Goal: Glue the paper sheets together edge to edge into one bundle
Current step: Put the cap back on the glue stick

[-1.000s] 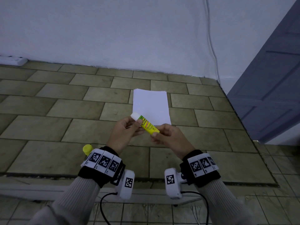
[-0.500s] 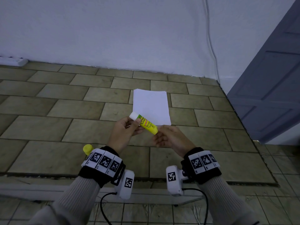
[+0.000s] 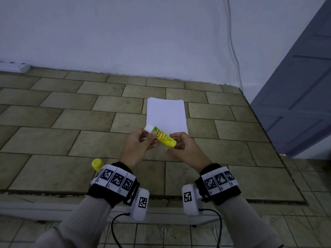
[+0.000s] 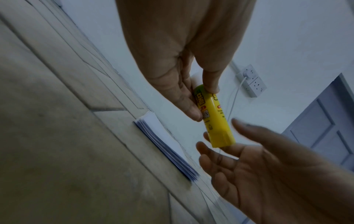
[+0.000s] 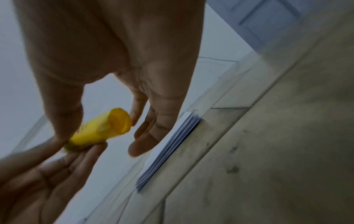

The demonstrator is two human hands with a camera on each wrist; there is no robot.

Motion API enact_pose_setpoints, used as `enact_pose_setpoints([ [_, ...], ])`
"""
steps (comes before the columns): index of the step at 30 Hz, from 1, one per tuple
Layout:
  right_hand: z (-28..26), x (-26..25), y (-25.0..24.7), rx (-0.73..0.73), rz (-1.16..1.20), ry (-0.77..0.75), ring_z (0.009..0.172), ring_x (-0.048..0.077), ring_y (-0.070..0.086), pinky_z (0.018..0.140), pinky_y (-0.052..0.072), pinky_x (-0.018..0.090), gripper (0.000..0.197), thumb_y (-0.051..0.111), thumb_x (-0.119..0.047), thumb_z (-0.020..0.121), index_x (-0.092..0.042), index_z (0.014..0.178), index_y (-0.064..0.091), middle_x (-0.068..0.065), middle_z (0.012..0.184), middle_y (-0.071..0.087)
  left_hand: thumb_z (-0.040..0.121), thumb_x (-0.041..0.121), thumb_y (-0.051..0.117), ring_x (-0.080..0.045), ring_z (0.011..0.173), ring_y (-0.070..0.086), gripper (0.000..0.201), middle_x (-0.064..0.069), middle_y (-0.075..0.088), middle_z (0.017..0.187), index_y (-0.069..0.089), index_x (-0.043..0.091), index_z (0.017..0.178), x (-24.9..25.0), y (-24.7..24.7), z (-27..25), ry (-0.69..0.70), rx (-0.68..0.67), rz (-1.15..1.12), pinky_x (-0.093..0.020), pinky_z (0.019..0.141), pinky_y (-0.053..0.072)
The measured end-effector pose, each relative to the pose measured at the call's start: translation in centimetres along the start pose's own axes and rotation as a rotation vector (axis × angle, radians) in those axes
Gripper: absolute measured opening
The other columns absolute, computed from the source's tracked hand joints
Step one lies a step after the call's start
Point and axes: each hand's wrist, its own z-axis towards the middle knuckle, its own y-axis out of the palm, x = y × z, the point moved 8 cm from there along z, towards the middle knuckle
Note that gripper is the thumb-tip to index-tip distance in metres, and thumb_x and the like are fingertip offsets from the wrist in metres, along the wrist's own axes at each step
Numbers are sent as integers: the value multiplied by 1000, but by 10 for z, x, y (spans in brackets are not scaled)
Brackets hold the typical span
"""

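Note:
A yellow glue stick (image 3: 163,138) (image 4: 214,115) (image 5: 99,128) is held uncapped above the floor, its white tip up-left. My left hand (image 3: 149,136) (image 4: 201,104) pinches its upper part between thumb and fingers. My right hand (image 3: 176,143) (image 4: 218,134) (image 5: 97,127) sits at the stick's base with fingers spread and relaxed, touching it without a firm grip. A stack of white paper sheets (image 3: 166,113) (image 4: 161,139) (image 5: 172,148) lies flat on the tiled floor just beyond both hands.
The stick's yellow cap (image 3: 97,164) stands on the tiles by my left wrist. A white wall with a hanging cable (image 3: 232,51) is behind the paper, a grey-blue door (image 3: 295,104) to the right, a power strip (image 3: 14,66) far left.
Both hands and the glue stick stay almost in place. My right fingers have loosened at the stick's base.

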Motion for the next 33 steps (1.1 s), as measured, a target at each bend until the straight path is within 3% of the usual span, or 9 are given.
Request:
enact_pose_setpoints([
  [3, -1, 7, 4, -62, 261, 158, 65, 19, 60, 60, 50, 27, 21, 50, -18, 98, -4, 111, 58, 12, 83, 66, 96, 8, 55, -10, 72, 71, 10, -18, 65, 96, 59, 0, 98, 1, -2, 2, 4, 8, -3, -18, 70, 57],
  [6, 0, 9, 2, -67, 332, 142, 64, 19, 62, 60, 52, 26, 21, 47, -15, 100, -1, 108, 60, 14, 79, 66, 96, 9, 55, -11, 72, 71, 8, -16, 66, 94, 60, 2, 95, 1, -4, 2, 4, 13, -4, -18, 70, 57],
  [9, 0, 8, 0, -29, 373, 80, 68, 18, 65, 62, 53, 25, 10, 59, -7, 92, -2, 101, 60, 15, 86, 66, 95, 10, 56, -11, 73, 71, 8, -15, 66, 93, 60, 3, 95, 0, -6, 2, 7, 21, -3, -20, 72, 58],
  [15, -1, -6, -11, 151, -12, -155, 63, 11, 53, 60, 47, 25, 35, 73, 12, 68, -13, 81, 53, 4, 80, 62, 95, 9, 56, -13, 73, 71, 8, -14, 67, 89, 60, 4, 90, -5, -1, 0, -15, 14, -27, -21, 72, 58],
  [19, 0, -3, -4, 88, 2, -101, 70, 1, 56, 64, 48, 19, 39, 73, 0, 77, -17, 106, 55, 4, 92, 58, 96, 10, 55, -11, 73, 71, 8, -13, 67, 90, 61, 5, 93, -3, 0, -1, -2, 6, -28, -20, 72, 58],
  [22, 0, 9, 2, -18, 244, 131, 69, 16, 62, 61, 51, 27, 19, 58, -21, 94, -11, 110, 59, 11, 90, 63, 96, 11, 56, -10, 73, 71, 8, -14, 67, 93, 60, 5, 94, -2, -3, 0, -3, 9, -22, -20, 73, 58],
  [25, -1, 13, 1, -75, 314, 183, 63, 18, 61, 58, 51, 25, 28, 45, -18, 101, 0, 115, 61, 13, 79, 66, 96, 11, 56, -11, 72, 71, 7, -14, 66, 93, 60, 5, 94, -2, -4, 0, 1, 9, -3, -20, 73, 58],
  [30, -2, 10, -3, -35, 346, 67, 75, 17, 65, 69, 55, 28, 13, 65, -2, 87, -4, 99, 62, 17, 99, 69, 96, 9, 55, -11, 71, 71, 7, -14, 66, 92, 60, 7, 92, -3, -3, -2, -4, 6, -17, -18, 70, 57],
  [33, -2, 4, -7, 49, 214, -52, 75, 17, 60, 67, 54, 26, 28, 74, 10, 73, -10, 83, 57, 23, 99, 68, 96, 10, 55, -10, 70, 71, 8, -13, 66, 91, 60, 6, 91, -5, -2, -3, -19, 0, -19, -18, 70, 57],
])
